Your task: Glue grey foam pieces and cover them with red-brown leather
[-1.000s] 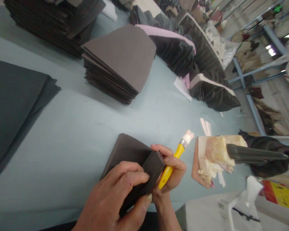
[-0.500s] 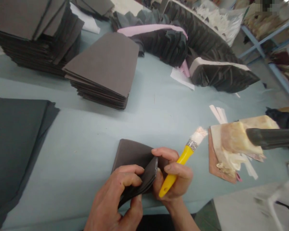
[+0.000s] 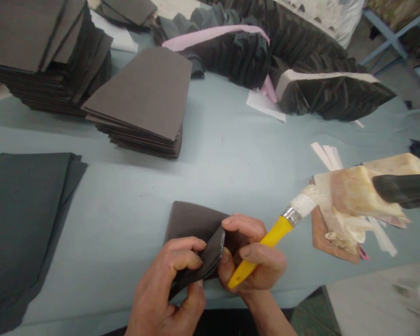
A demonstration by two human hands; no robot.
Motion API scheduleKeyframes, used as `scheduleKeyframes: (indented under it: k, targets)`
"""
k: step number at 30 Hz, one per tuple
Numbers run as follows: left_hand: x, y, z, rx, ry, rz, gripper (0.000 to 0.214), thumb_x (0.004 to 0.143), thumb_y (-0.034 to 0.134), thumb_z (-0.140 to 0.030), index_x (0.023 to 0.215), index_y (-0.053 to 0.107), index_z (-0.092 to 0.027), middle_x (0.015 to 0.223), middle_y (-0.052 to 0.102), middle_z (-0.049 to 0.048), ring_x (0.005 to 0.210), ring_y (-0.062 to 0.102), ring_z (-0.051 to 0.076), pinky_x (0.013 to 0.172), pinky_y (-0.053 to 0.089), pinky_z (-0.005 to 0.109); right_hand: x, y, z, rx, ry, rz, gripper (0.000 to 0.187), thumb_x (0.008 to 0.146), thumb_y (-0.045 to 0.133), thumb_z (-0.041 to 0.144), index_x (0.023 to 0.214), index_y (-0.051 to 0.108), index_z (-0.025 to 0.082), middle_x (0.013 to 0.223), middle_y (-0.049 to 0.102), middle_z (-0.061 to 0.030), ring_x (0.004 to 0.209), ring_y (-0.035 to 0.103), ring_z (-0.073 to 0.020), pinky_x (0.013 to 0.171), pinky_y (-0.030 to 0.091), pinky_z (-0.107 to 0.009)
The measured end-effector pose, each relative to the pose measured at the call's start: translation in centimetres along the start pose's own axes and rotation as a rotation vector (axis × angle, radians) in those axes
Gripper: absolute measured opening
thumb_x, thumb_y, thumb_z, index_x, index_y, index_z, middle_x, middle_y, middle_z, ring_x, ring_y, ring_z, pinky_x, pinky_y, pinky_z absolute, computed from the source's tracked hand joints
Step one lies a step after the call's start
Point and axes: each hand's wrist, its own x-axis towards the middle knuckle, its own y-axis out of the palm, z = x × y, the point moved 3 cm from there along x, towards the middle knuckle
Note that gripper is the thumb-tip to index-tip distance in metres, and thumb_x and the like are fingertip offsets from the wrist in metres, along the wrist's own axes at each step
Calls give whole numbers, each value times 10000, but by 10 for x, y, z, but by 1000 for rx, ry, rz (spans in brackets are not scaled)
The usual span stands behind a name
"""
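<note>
Head view: gripping a folded sheet (image 3: 192,221) tightly with the left hand (image 3: 171,284), low on the table (image 3: 231,158), near its front edge. Clutching a brush (image 3: 266,242) in the closed right hand (image 3: 257,261), fingertips touching the sheet's fold. Behind, stacks (image 3: 143,93); at left, cloth (image 3: 21,210). Hard to separate bristles from the smeared pad (image 3: 350,196).
</note>
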Motion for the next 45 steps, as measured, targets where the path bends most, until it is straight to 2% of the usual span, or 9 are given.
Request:
scheduleKeyframes:
  k: [10, 17, 28, 40, 45]
  targets:
    - [-4, 2, 2, 26, 17, 0, 302, 922, 493, -15, 1062, 535, -280, 1151, 709, 14, 1047, 746, 101, 921, 588, 185, -1, 0, -2, -6, -16, 19, 219, 1027, 608, 200, 936, 412, 236, 1057, 726, -12, 962, 723, -138, 885, 653, -363]
    - [-3, 0, 4, -11, -52, -40, 234, 984, 513, -69, 1078, 531, -283, 1121, 728, 4, 1020, 772, 116, 844, 614, 177, 1, 0, 1, -33, -33, 54, 224, 943, 627, 149, 939, 423, 241, 1064, 740, -12, 960, 744, -132, 895, 655, -338]
    - [-9, 0, 11, -21, -162, -26, 163, 1028, 530, -104, 1092, 562, -251, 1154, 746, 54, 1038, 776, 157, 865, 645, 240, 5, 2, 3, -60, -54, 45, 224, 892, 650, 138, 914, 454, 243, 1033, 768, -19, 898, 767, -141, 850, 655, -312]
    - [-4, 2, 10, -57, -130, -41, 227, 1005, 528, -65, 1091, 567, -272, 1122, 741, -2, 1045, 759, 108, 873, 613, 182, 5, 1, 4, -82, -46, 37, 247, 895, 660, 142, 893, 437, 247, 970, 720, 11, 844, 723, -122, 853, 657, -306]
    - [2, 0, 4, -67, -106, -91, 242, 956, 530, -41, 1048, 585, -258, 1064, 754, -5, 958, 767, 95, 817, 612, 162, 1, 0, 2, -84, -44, 32, 258, 908, 668, 154, 895, 428, 247, 960, 696, 16, 827, 694, -123, 853, 663, -331]
